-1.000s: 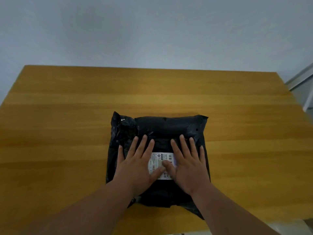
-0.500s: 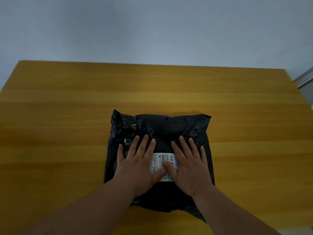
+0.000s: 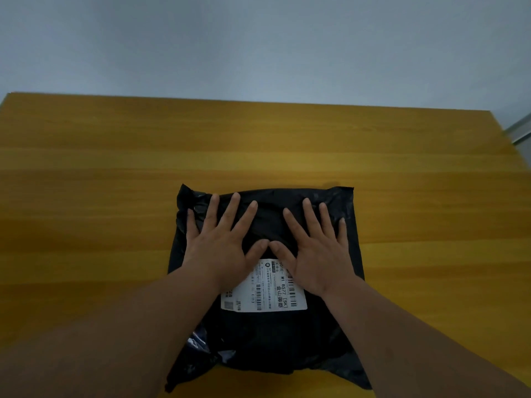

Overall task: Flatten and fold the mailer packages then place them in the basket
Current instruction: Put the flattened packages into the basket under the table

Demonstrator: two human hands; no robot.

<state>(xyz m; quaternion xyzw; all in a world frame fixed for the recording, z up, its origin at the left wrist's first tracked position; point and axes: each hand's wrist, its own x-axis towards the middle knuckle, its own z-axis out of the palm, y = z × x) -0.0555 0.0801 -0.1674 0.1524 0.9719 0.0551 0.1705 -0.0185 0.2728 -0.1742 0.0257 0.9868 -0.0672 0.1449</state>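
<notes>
Two hands lie flat on one black mailer [image 3: 264, 334], which sits on the near middle of the table [image 3: 86, 196]. Going from the left: the left hand [image 3: 218, 242] is spread wide, fingers straight, palm pressing the mailer's far left part and gripping nothing. Its fingertips reach almost to the far edge. Beside it, thumbs nearly touching, the right hand [image 3: 313, 248] is spread the same way over the far right part, also holding nothing. Just below the thumbs a white label [image 3: 264, 291] shows between the wrists. The near left corner of the mailer looks crumpled and shiny. No basket is in view.

What could go wrong, as I judge it: the plastic is slick on smooth wood, so a forward push may slide the whole mailer away rather than press it flat. Trapped air could bunch toward the far edge and spring back once the palms lift. The crumpled near corner may stay puckered and spoil a clean fold.

Against the frame half a second back, both hands have moved up the mailer from over the label to its far half, so most of the label is now uncovered.
</notes>
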